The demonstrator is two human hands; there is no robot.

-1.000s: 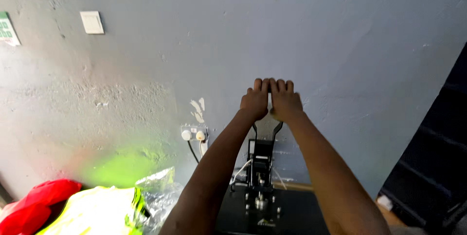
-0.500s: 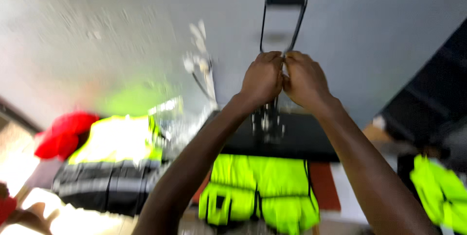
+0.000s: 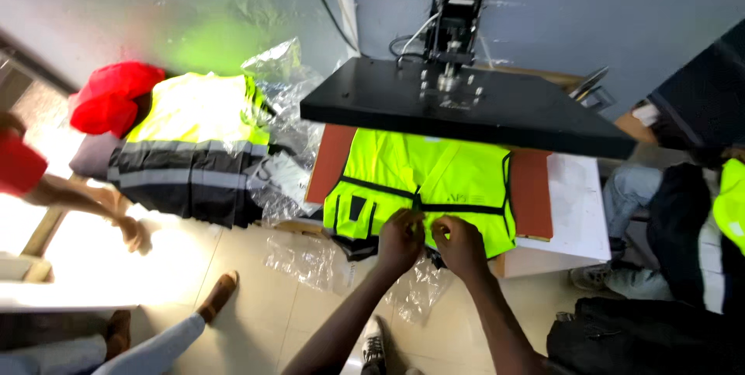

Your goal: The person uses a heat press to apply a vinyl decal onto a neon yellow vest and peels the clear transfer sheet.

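- The left hand (image 3: pixel 401 237) and right hand (image 3: pixel 459 245) meet at the front edge of the vest (image 3: pixel 423 189). Both pinch the yellow cloth near its middle seam.
- The vest lies flat on the red pad (image 3: pixel 534 193), with its front edge hanging off toward the person.
- Clear plastic (image 3: pixel 310 255) lies crumpled on the floor just below. It could slip under a foot.
- The black plate (image 3: pixel 466 103) hangs open right over the vest. It may be hot, so fingers pushed too far in could get burned.
- If the hands tug unevenly, the vest could wrinkle or slide crooked.
- Further left, a pile of vests (image 3: pixel 194 142) sits by a red cloth (image 3: pixel 112 96).
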